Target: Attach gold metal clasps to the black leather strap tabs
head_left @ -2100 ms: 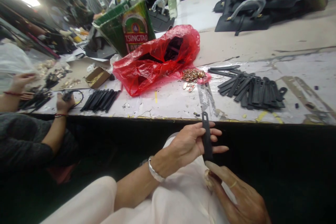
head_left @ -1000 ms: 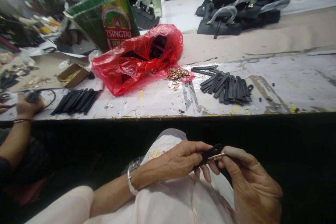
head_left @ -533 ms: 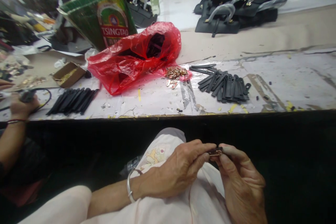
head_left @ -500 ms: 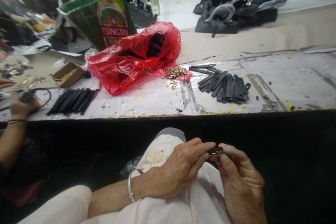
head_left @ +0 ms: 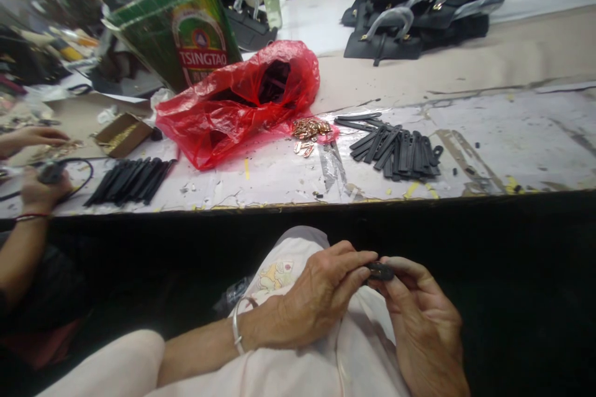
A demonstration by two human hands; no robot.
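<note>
The long, scuffed tabletop (head_left: pixel 526 130) spans the view. Several black handbags (head_left: pixel 384 46) lie toward its far right side. Left of them stands a green Tsingtao carton (head_left: pixel 200 31), with a crumpled red plastic bag (head_left: pixel 228 108) in front of it. Right of this bag spreads a heap of black straps (head_left: pixel 403 152); to the left lies a row of black strips (head_left: pixel 130 181), near a co-worker's hand (head_left: pixel 38 195). Over the lap (head_left: pixel 298 366), the left hand (head_left: pixel 316 288) and right hand (head_left: pixel 421 319) both pinch one black strap (head_left: pixel 382 271) between their fingertips. Small gold-coloured metal fittings (head_left: pixel 311 129) are piled just beside the red bag.
</note>
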